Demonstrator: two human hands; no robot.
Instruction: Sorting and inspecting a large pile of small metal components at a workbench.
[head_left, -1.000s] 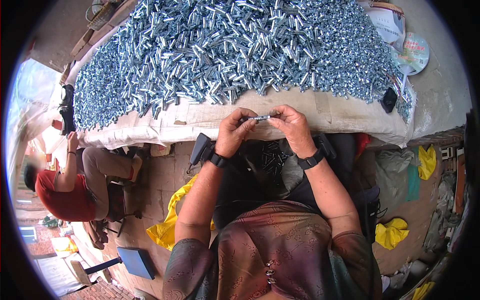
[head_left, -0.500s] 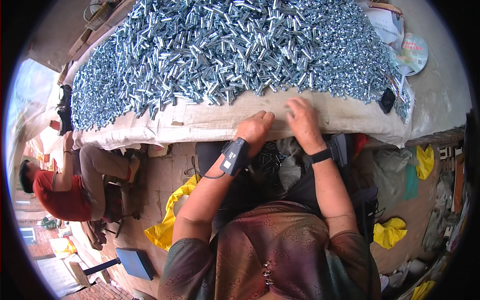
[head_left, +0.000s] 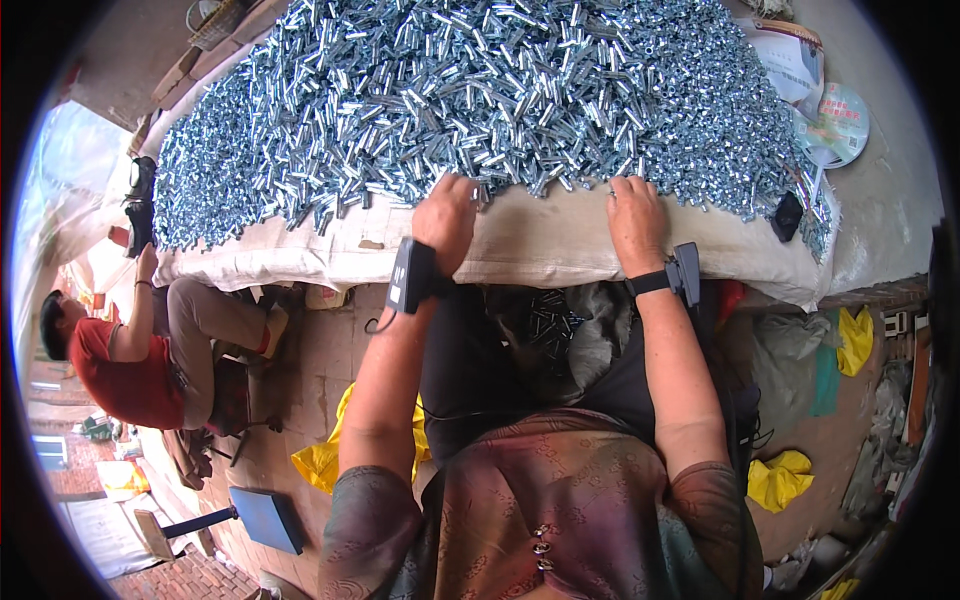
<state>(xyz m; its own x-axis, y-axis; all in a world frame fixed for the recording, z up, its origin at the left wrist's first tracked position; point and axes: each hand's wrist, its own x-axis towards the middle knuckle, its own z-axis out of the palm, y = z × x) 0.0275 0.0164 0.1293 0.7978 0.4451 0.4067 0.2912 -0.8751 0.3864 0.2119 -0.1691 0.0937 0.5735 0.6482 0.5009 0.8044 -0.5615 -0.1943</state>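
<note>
A broad heap of shiny metal sleeves [head_left: 440, 110] covers the middle of the cloth-covered work surface [head_left: 540, 235], with smaller nut-like pieces [head_left: 700, 130] to its right. My left hand [head_left: 445, 225] is at the near edge of the heap, fingers curled, with a shiny sleeve [head_left: 478, 194] at the fingertips. Further right, my right hand [head_left: 637, 225] reaches the same edge; its fingers are bent together and their tips meet the small pieces, so what they pinch is hidden. Below, between my knees, a dark open bag [head_left: 600, 345] holds several assembled-looking metal pieces [head_left: 548, 325].
More small pieces [head_left: 200, 175] lie at the left end. A round fan [head_left: 835, 125], a printed sheet [head_left: 785, 65] and a black object [head_left: 788, 215] are at the right. A person in red [head_left: 125, 375] sits at left. Yellow bags [head_left: 780, 480] and a blue stool [head_left: 268, 520] are on the floor.
Both hands have moved apart and forward from the near side of the cloth to the heap's edge, the left one leftward, the right one slightly rightward. The bag between the knees shows more fully.
</note>
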